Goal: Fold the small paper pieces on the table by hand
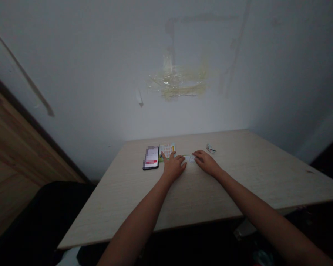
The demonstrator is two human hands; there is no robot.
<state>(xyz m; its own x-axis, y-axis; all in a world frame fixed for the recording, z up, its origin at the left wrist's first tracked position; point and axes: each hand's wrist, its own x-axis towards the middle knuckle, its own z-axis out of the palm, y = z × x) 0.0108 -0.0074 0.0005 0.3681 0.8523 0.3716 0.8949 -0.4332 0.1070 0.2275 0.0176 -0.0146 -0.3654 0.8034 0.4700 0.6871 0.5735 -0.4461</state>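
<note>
A small printed slip of paper [189,159] lies on the table between my two hands. My left hand [174,167] rests with its fingers spread, thumb and index finger at the slip's left edge. Its other fingers reach over a colourful printed sheet [168,147], hiding part of that sheet. At the slip's right edge, my right hand [207,162] has its thumb and fingertips closed on the paper. The print is too small to read.
A phone [154,157] with a lit screen lies left of the printed sheet. Behind my right hand is a small crumpled wrapper [210,148]. The pale wooden table [122,199] meets a wall [100,74] with old tape on it [180,83].
</note>
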